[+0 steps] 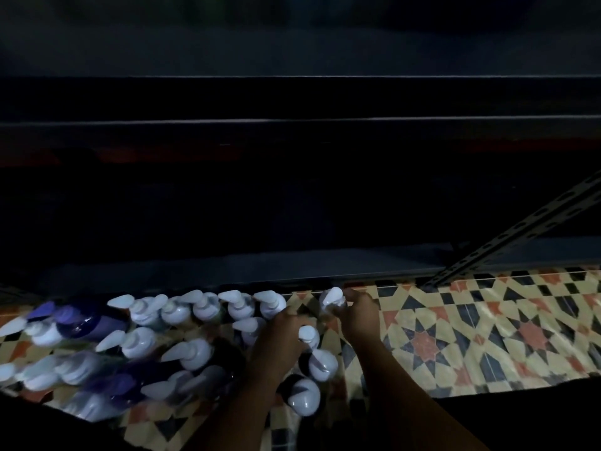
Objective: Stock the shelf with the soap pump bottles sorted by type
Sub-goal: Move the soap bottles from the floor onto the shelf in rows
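Several soap pump bottles with white pump heads (182, 327) stand in a cluster on the patterned tile floor, some with purple bodies (94, 323). My left hand (283, 333) is closed around the neck of one white-pump bottle (309, 335) at the cluster's right edge. My right hand (359, 312) grips another white-pump bottle (331, 297) just in front of the shelf. The dark shelf (292, 265) runs across the view above the bottles; its lowest board looks bare. The scene is dim and blurred.
A perforated metal brace (520, 236) of the shelf slants up at the right. Patterned floor tiles (487, 330) stretch to the right of my hands. Upper shelf edges (292, 120) cross the view higher up.
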The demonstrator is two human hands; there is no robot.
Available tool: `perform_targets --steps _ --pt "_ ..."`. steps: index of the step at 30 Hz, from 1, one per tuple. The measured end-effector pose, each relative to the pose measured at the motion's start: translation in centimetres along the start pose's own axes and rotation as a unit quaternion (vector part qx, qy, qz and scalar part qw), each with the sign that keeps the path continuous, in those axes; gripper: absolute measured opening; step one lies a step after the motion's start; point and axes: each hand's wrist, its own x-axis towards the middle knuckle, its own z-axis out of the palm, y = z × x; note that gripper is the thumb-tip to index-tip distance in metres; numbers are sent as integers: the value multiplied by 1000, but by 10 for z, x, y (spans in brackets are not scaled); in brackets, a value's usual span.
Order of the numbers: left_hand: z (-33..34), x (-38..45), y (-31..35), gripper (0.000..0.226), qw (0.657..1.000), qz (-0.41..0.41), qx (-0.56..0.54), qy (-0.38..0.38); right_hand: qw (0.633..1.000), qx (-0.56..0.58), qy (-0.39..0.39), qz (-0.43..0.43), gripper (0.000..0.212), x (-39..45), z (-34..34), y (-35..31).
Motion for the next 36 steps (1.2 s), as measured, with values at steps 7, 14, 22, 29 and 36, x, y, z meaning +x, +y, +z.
perform_targets --steps 7,14,22,29,36 --pt "-12 -8 -2 12 995 -1 -91 29 996 66 52 -32 21 -12 -5 -1" --pt "-44 -15 6 25 981 81 -129 123 977 197 72 -48 24 -34 -38 -12" --pt "-89 -47 44 24 904 41 -403 133 923 340 49 -170 13 -77 -85 -54" --pt "-97 -83 66 43 904 13 -395 164 908 381 57 -164 10 -125 -88 -76" --pt "-86 -109 68 40 904 3 -400 150 895 444 12 -35 10 -162 -76 -84"
